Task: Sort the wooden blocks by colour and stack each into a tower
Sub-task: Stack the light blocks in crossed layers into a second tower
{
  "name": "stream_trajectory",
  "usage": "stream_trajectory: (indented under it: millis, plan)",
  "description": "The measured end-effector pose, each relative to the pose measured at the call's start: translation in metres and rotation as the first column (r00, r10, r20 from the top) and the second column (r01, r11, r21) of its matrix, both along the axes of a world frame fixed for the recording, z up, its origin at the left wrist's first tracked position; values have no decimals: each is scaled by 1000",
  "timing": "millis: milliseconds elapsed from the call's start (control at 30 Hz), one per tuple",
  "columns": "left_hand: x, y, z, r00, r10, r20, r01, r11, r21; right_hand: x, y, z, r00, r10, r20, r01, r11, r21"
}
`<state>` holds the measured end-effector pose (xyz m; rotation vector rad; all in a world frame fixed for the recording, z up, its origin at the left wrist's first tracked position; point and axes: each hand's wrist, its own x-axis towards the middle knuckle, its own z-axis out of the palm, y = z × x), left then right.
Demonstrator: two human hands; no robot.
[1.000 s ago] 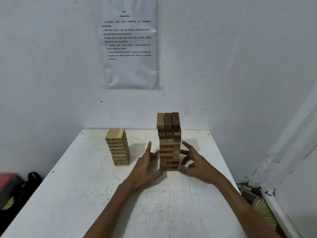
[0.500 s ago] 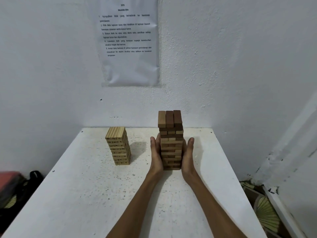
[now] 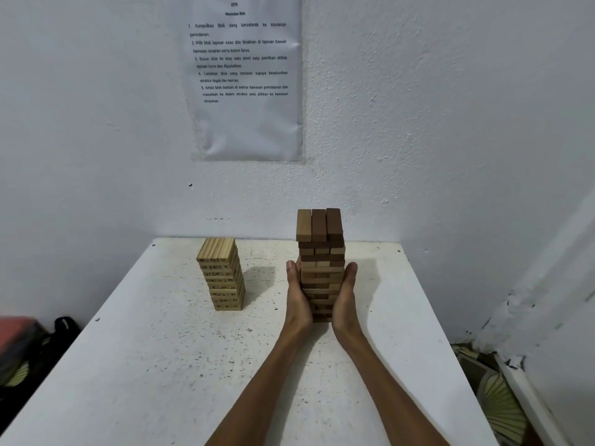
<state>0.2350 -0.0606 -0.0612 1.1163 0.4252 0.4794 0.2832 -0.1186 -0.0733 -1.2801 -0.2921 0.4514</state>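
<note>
Pressing flat against the mixed-brown tower [image 3: 322,252] from both sides, the left hand [image 3: 297,297] and right hand [image 3: 346,299] are sandwiching it with straight fingers, toward the back of the white bench [image 3: 161,349]. The pale tower [image 3: 223,275] is standing well apart on its left.

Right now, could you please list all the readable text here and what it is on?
Wall sheet, item 1: "Kumpulkan blok yang berselerak ke kawasan penindanan"
Item 2 begins: "Pilih blok lapisan asas dan letakkan di lapisan bawah"
Item 3 begins: "Susun blok ke atas satu demi satu"
Heading, items 4 and 5: too blurred to be sure.
Light tower, block ends: numbers, too blurred to read.
</note>
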Motion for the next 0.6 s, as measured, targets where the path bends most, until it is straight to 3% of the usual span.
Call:
stream_trajectory:
  millis: [200,367,600]
  plan:
    - [-8,-2,9,999,34,-11,-35,999,-29,-2,-8,7,1000,6,0,-6,1000,11]
    - [-8,13,35,994,103,37,-106,989,100,5,-18,36,993,-89,75,88,996,24]
    - [3,29,105,993,71,89,-84,984,157,17,-15,101,986,-35,162,29,999,39]
